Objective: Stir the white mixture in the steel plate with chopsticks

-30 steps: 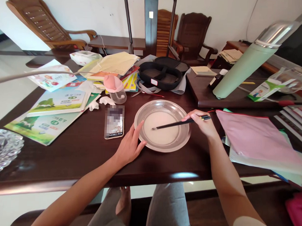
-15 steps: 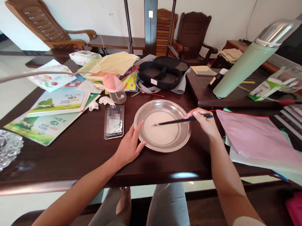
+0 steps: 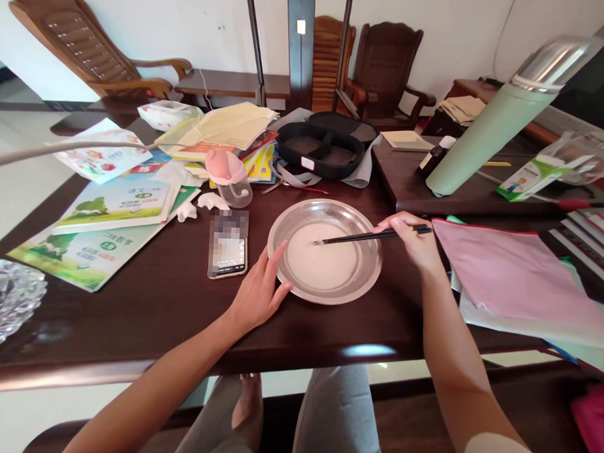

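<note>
A round, shallow stainless steel basin [image 3: 323,299] sits on the dark table in front of me, with a whitish layer [image 3: 325,261] covering its bottom. My left hand [image 3: 263,286] grips the basin's left rim, thumb and fingers on the edge. In my right hand [image 3: 410,239] is a pair of black chopsticks [image 3: 359,237] with gold marks near the upper ends. They slant leftward over the rim, and their tips are at the white layer near the basin's middle. Left of the basin lies a phone [image 3: 230,247], its screen partly blurred.
Textbooks [image 3: 107,208], a pink-lidded cup [image 3: 229,173] and crumpled tissues [image 3: 210,202] lie to the left. Behind the basin is an open black case [image 3: 320,157]. A tall green thermos [image 3: 491,138] and a pink folder [image 3: 515,269] are at right; a glass dish [image 3: 8,300] stands far left.
The chopstick tips have shifted slightly right and up within the basin, and my right hand has moved a little to the right. My left hand and the basin stay put.
</note>
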